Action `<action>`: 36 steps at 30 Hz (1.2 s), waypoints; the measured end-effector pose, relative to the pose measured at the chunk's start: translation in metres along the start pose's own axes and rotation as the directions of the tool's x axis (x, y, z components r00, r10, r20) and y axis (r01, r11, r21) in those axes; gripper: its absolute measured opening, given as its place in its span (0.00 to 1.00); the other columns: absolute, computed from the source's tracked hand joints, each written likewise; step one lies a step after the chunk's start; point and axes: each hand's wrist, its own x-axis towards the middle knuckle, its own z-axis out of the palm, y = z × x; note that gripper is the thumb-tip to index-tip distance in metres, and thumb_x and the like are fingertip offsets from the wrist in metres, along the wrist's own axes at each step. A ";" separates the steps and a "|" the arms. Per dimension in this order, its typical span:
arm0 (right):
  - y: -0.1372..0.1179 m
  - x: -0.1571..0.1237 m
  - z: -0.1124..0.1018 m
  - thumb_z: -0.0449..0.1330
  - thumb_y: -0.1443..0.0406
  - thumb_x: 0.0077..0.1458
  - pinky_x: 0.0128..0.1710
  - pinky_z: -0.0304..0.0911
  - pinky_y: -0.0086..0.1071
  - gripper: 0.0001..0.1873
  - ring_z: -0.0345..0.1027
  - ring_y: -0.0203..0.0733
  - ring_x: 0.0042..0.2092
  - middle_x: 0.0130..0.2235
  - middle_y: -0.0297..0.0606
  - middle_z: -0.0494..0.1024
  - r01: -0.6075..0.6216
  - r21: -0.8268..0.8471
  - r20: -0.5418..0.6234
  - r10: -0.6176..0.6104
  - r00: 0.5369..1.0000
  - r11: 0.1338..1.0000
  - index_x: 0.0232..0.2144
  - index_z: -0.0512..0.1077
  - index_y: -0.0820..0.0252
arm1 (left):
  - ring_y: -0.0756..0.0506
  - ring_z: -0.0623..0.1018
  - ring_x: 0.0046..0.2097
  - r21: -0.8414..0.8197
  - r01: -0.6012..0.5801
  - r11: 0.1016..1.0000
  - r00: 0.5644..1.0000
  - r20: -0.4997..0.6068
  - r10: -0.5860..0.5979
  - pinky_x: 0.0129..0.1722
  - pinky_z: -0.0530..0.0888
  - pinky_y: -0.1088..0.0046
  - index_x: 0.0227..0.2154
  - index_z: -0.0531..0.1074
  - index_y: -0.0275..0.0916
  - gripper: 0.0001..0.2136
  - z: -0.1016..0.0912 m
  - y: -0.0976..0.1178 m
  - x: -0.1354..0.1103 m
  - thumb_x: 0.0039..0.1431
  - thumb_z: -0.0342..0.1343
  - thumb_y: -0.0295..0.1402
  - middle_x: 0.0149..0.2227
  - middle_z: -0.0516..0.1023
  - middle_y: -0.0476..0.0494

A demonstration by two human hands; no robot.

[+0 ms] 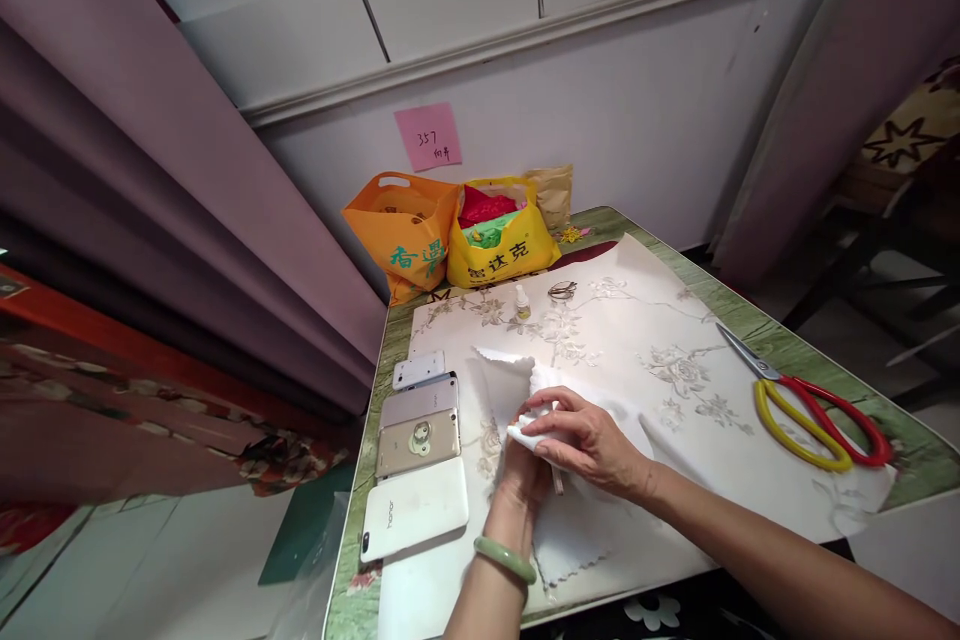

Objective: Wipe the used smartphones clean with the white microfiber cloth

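Note:
My right hand point(592, 445) is closed on a bunched white cloth point(531, 425), pinching it between thumb and fingers. Just beneath it is my left hand point(523, 470), a green bangle on its wrist; its fingers are mostly hidden by the cloth and the right hand. Between the two hands a narrow beige edge point(558, 482) of some object shows, too covered to name. A larger white cloth with zigzag-cut edges point(574, 545) lies spread under the hands. To their left lie several phones, among them a white phone point(415, 510) and a gold phone point(418, 442).
Large scissors point(802, 420) with red and yellow handles lie at the right. A small bottle point(523, 302) and a pair of eyeglasses point(562, 291) sit farther back. An orange bag point(405, 230) and a yellow bag point(502, 245) stand against the wall.

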 end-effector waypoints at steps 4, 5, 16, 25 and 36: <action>0.009 0.023 -0.002 0.58 0.57 0.62 0.52 0.66 0.37 0.12 0.71 0.45 0.52 0.53 0.40 0.74 -0.042 -0.017 -0.106 0.040 0.994 0.999 0.43 0.79 0.49 | 0.41 0.77 0.46 -0.020 -0.022 1.000 0.997 0.068 0.023 0.48 0.73 0.66 0.39 0.77 0.36 0.15 0.010 0.004 -0.002 0.48 0.67 0.36 0.40 0.79 0.41; 0.011 0.029 -0.004 0.58 0.56 0.62 0.52 0.66 0.38 0.12 0.71 0.45 0.51 0.52 0.40 0.75 -0.055 -0.002 -0.122 0.055 0.991 0.998 0.42 0.79 0.49 | 0.42 0.77 0.46 -0.012 -0.042 0.999 0.997 0.066 0.043 0.48 0.73 0.67 0.41 0.77 0.36 0.17 0.013 0.004 -0.003 0.49 0.67 0.37 0.42 0.79 0.41; 0.020 0.058 0.001 0.57 0.58 0.60 0.51 0.65 0.39 0.13 0.72 0.46 0.47 0.44 0.37 0.80 -0.261 -0.075 -0.189 0.243 0.951 0.962 0.42 0.78 0.52 | 0.47 0.78 0.33 0.087 -0.057 0.995 0.998 -0.020 0.059 0.34 0.73 0.72 0.42 0.78 0.34 0.19 0.017 0.003 -0.009 0.52 0.66 0.42 0.35 0.82 0.42; 0.013 -0.004 0.025 0.48 0.55 0.67 0.66 0.48 0.50 0.33 0.47 0.48 0.68 0.69 0.39 0.52 -0.223 -0.002 -0.137 0.221 0.966 0.975 0.70 0.43 0.48 | 0.42 0.78 0.44 -0.026 -0.101 0.995 0.992 0.077 0.103 0.50 0.72 0.66 0.42 0.78 0.37 0.17 0.011 -0.002 -0.006 0.48 0.67 0.35 0.42 0.81 0.41; 0.008 0.001 0.036 0.45 0.57 0.67 0.67 0.40 0.55 0.32 0.44 0.50 0.69 0.69 0.43 0.52 -0.300 -0.091 -0.208 0.276 0.938 0.950 0.70 0.41 0.50 | 0.43 0.78 0.45 0.010 -0.111 0.994 0.989 0.099 0.110 0.52 0.71 0.66 0.43 0.77 0.39 0.15 0.007 -0.001 -0.007 0.53 0.64 0.39 0.43 0.81 0.42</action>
